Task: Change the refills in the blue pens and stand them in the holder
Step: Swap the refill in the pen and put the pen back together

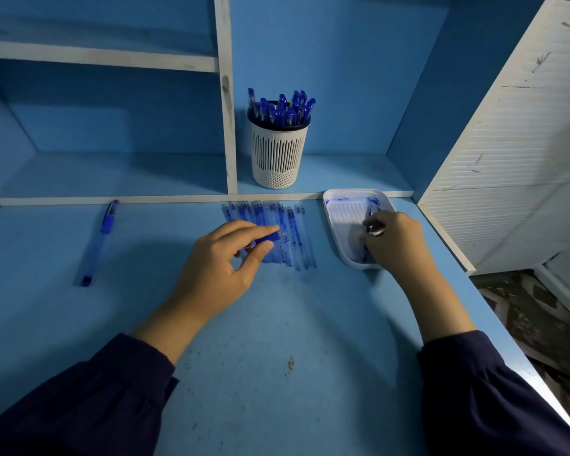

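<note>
At the middle of the frame the left hand hovered low over the blue counter, its thumb and forefinger pinching a short blue pen part while the other fingers curled loosely beneath. That part sat just above a row of clear refills streaked with blue ink, laid side by side on the counter near its back edge. To the right of the row, the right hand reached into a white tray smeared with blue ink along its far rim; its fingers were bunched together, pinching a thin piece whose dark end stuck up past the knuckles, too small to identify. At the upper middle of the frame a white slotted holder stood on the shelf against a white divider, crowded with capped blue pens standing upright. At the left of the frame one more capped pen lay alone on the counter, well apart from both hands. Dark sleeves covered both forearms at the bottom corners.
</note>
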Motion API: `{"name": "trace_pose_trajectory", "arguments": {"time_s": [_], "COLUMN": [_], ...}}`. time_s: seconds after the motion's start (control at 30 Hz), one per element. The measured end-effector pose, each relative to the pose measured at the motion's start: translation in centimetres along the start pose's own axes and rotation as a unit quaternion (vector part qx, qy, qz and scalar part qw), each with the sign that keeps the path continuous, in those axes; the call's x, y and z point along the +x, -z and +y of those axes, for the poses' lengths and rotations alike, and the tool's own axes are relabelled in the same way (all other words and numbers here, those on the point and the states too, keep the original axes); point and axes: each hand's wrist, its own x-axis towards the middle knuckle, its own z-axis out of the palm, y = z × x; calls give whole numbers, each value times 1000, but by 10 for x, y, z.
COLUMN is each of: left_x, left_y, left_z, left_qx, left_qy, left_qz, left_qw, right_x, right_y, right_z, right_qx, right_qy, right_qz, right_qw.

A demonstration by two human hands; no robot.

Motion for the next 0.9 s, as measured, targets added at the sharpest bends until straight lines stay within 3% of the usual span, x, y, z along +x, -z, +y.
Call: {"name": "trace_pose_trajectory", "arguments": {"time_s": [0.3,0.57,0.67,0.8,0.9], "left_x": [0,-1,-1,-1,-1], "left_y": [1,0,1,1,0], "left_z": [0,1,0,-1,0], "left_qx": [0,-1,-5,-14,-19], "left_qy": [3,1,1,5,4], "left_qz": [-10,3,21,38,47], "left_qw": [1000,1000,1000,999,999], "right_x": [1,-7,-18,-30,-35], "right_y": [6,19,19,12,3], "right_z": [-5,-12,-23,-47,-60], "right_qx": [35,237,363,558,621], "right_qy": [-13,-57,-52,-77,-87], "right_qz": [-30,-58,-72,-66,-31], "right_qw": [999,968,927,823,778]}}
